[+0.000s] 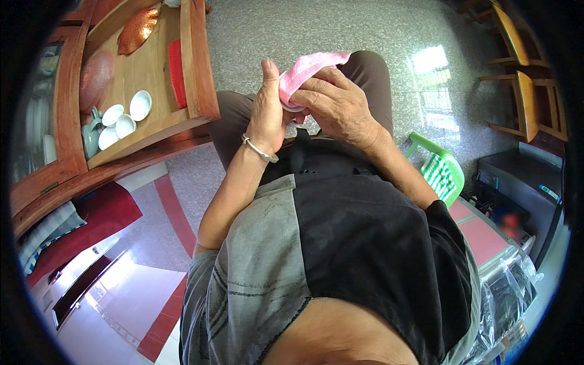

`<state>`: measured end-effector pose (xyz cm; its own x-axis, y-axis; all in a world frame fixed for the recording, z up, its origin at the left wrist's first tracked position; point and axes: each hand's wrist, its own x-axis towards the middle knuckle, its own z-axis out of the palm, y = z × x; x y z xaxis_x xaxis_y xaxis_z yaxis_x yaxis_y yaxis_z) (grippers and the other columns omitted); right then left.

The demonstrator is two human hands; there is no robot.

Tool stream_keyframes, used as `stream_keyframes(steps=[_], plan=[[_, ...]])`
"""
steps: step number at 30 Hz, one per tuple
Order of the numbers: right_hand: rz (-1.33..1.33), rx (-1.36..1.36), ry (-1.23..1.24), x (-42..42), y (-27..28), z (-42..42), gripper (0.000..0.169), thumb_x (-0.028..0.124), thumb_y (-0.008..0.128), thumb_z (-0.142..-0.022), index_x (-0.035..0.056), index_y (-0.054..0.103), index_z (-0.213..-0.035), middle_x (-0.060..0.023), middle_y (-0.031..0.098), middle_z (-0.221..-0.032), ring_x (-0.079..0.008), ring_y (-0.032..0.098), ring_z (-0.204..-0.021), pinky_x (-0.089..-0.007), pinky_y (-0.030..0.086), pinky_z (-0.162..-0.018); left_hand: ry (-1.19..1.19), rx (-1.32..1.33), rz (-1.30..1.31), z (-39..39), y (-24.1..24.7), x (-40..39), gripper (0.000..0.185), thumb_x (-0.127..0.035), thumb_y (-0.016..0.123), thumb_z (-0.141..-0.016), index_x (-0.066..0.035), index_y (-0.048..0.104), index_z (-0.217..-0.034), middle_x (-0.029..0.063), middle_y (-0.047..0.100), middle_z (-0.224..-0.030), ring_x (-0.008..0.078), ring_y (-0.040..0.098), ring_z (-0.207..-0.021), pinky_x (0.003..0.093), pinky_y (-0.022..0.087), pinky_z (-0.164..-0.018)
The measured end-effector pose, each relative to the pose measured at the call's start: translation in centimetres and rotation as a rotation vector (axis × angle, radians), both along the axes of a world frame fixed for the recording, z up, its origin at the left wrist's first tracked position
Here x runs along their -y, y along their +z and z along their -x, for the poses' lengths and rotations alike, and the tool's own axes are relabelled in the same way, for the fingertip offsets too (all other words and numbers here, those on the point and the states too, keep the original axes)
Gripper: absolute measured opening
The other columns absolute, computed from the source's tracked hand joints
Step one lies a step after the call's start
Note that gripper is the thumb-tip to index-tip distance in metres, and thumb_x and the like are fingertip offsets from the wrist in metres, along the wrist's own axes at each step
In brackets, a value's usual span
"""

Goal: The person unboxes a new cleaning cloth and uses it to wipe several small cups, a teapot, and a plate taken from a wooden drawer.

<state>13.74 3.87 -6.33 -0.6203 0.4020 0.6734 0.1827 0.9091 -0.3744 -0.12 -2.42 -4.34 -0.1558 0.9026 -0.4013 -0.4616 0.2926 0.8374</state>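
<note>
My left hand (266,107), with a bangle at the wrist, is around a small white piece whose curved edge (294,109) shows below a pink cloth (315,65). The thumb points up beside the cloth. My right hand (343,104) presses the pink cloth over and into that white piece, fingers bent. Most of the white piece is hidden by cloth and fingers, so its full shape cannot be seen. Both hands are above my lap, to the right of an open wooden drawer (200,64).
In the drawer are several white cups (140,105), a grey-green teapot (91,137), a shiny orange dish (138,31), a translucent reddish dish (97,80) and a red box-like item (177,73). A green plastic chair (449,169) stands at right, wooden chairs (527,107) beyond it.
</note>
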Motion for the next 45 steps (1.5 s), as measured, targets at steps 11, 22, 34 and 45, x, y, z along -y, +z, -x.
stream_keyframes(steps=[11,22,34,45], plan=[[1.373,-0.201,0.301,1.9,2.7,0.3,0.026,0.001,0.048,-0.076,-0.0001,0.064,-0.098,-0.0090,0.068,-0.089,-0.0200,0.063,-0.078,-0.0307,0.051,-0.071,0.230,-0.798,-0.500,0.4,-0.5,0.2,0.055,-0.049,0.023,-0.101,-0.003,0.052,-0.102,0.0058,0.056,-0.089,0.0112,0.052,-0.080,0.0268,0.045,-0.071],[1.798,-1.229,0.162,-1.2,1.0,-4.9,0.029,0.022,0.051,-0.088,-0.0008,0.057,-0.105,-0.0117,0.062,-0.097,-0.0203,0.062,-0.086,-0.0357,0.054,-0.079,0.258,0.453,-0.358,2.0,-0.1,-0.6,0.060,-0.053,0.034,-0.096,0.001,0.052,-0.115,0.0187,0.060,-0.104,0.0280,0.059,-0.085,0.0359,0.046,-0.068],[1.583,-0.848,0.220,1.9,1.4,1.6,0.036,0.006,0.057,-0.088,0.0019,0.044,-0.122,-0.0016,0.056,-0.101,-0.0050,0.054,-0.086,-0.0202,0.047,-0.075,0.039,-0.765,-0.575,-1.3,-0.9,-0.7,0.044,-0.040,0.032,-0.102,-0.003,0.042,-0.124,0.0085,0.048,-0.115,0.0146,0.048,-0.103,0.0290,0.039,-0.094],[0.765,0.008,0.289,-0.5,1.3,-1.0,0.020,0.007,0.056,-0.071,0.0019,0.052,-0.089,-0.0117,0.050,-0.078,-0.0210,0.050,-0.068,-0.0318,0.042,-0.064,-0.020,-0.475,-0.388,-0.5,-0.7,-0.4,0.049,-0.044,0.031,-0.101,-0.004,0.043,-0.129,0.0050,0.049,-0.120,0.0118,0.049,-0.105,0.0257,0.040,-0.092]])
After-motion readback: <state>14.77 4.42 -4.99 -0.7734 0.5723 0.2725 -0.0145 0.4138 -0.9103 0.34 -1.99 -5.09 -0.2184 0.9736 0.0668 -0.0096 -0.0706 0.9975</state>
